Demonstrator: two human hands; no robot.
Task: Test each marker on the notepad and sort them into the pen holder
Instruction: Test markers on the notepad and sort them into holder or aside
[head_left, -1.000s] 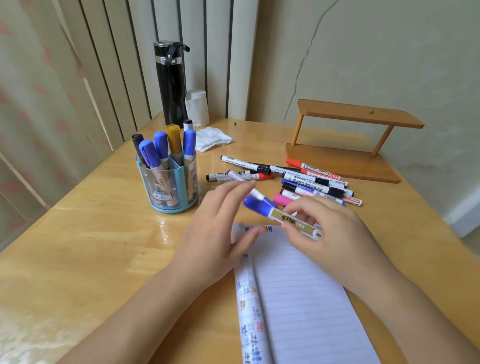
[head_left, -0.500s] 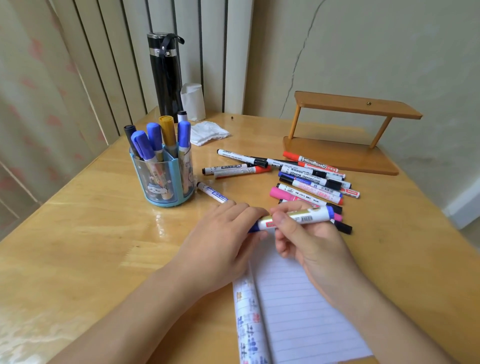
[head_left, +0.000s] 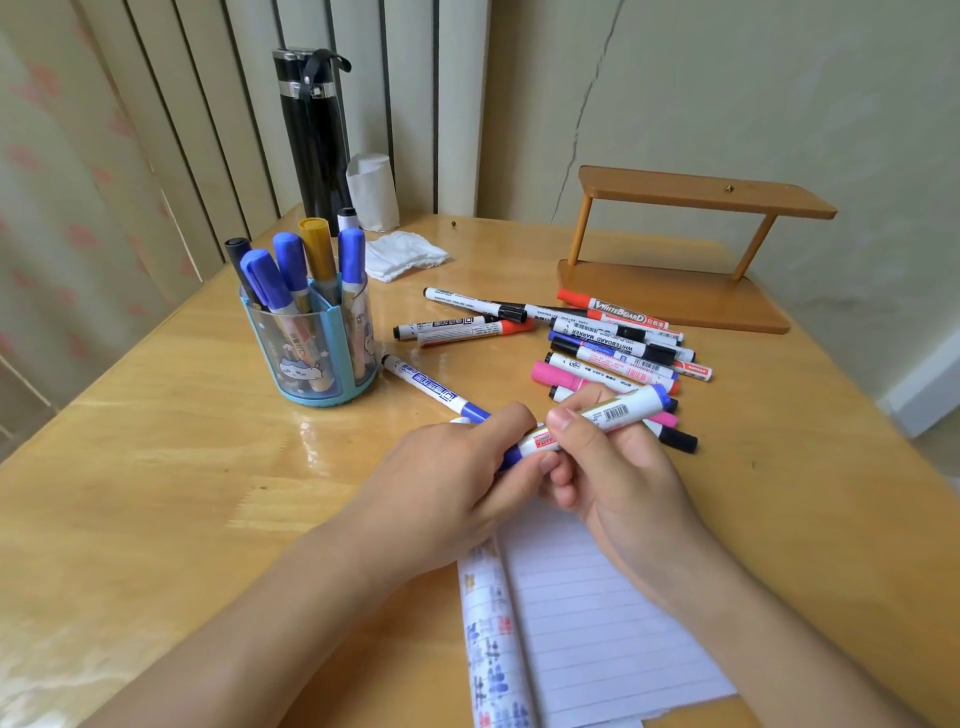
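A scatter of loose whiteboard markers (head_left: 618, 348), capped in red, black, blue and pink, lies just beyond both hands on the glossy yellow wooden table (head_left: 156, 467), near a brown wooden two-tier stand (head_left: 675, 291). One slim blue-capped marker (head_left: 431, 387) lies between the pile and the translucent blue plastic pen holder (head_left: 311, 353), which holds upright blue, gold and black markers. A tall black flask (head_left: 311, 140) and a crumpled white cloth (head_left: 405, 254) sit behind it. The left hand (head_left: 452, 478) curls round the blue cap of a white barcoded marker (head_left: 618, 413); the right hand (head_left: 613, 467) pinches its barrel. Held above the top of the lined white notepad (head_left: 597, 623), the marker slants from lower left to upper right
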